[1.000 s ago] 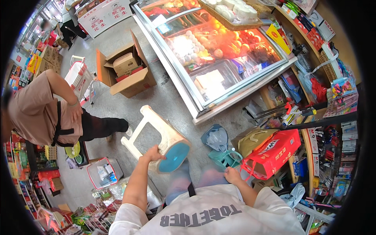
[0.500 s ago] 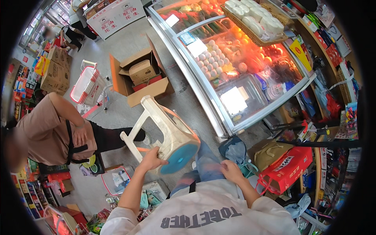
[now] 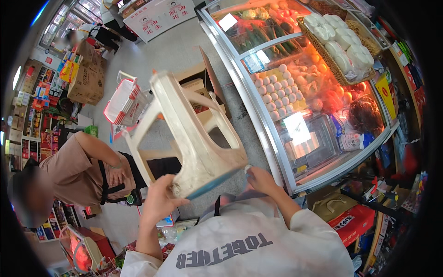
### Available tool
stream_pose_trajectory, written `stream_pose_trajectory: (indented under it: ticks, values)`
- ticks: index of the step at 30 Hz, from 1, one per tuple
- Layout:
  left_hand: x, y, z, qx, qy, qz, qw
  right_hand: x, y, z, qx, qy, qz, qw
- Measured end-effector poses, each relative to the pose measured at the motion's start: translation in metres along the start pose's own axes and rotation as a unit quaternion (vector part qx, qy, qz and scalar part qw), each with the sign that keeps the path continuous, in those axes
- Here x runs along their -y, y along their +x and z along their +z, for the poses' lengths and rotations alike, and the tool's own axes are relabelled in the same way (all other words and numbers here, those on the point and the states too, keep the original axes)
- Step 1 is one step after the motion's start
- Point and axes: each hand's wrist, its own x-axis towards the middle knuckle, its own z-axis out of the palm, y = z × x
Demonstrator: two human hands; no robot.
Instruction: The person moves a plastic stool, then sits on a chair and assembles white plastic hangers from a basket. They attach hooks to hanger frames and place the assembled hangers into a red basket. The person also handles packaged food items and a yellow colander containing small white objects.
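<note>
Left hand is clamped on the near edge of the tilted plastic stool; right hand, apart from the left, is beside the stool's right corner, and whether it touches, I cannot tell. The stool is held up between a person at its left and a glass food case at its right, with an open cardboard box behind it.

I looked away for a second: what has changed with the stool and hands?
The stool has come up closer and tipped, leaving its blue seat as a thin strip. The right hand has moved beside it; contact is unclear. Unchanged: the left hand grips the stool; the person at left stands nearby.
</note>
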Motion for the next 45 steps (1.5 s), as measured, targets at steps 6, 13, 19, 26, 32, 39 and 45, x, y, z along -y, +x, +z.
stream_pose_trajectory:
  ticks: [6,13,19,26,32,39,45]
  values:
    - [-0.003,0.046,-0.031,-0.106,-0.005,0.021,0.994,0.022,0.052,-0.006,0.009,-0.024,0.0,1.0]
    - [0.042,0.097,-0.08,-0.226,-0.032,0.025,0.973,0.047,0.101,0.009,0.035,-0.04,0.032,0.998]
    - [0.07,0.154,-0.129,-0.256,-0.052,0.04,0.964,0.048,0.154,0.027,0.002,-0.038,0.082,0.996]
    - [0.104,0.208,-0.172,-0.272,-0.098,0.034,0.957,0.071,0.211,0.034,-0.044,0.002,0.115,0.992]
    - [0.128,0.26,-0.203,-0.294,-0.134,0.013,0.946,0.091,0.26,0.022,0.005,-0.031,0.139,0.99]
    - [0.157,0.324,-0.263,-0.315,-0.187,-0.038,0.93,0.073,0.362,0.031,0.023,-0.025,0.118,0.992]
    - [0.183,0.358,-0.312,-0.327,-0.225,-0.061,0.916,0.067,0.446,0.035,0.007,0.005,0.129,0.992]
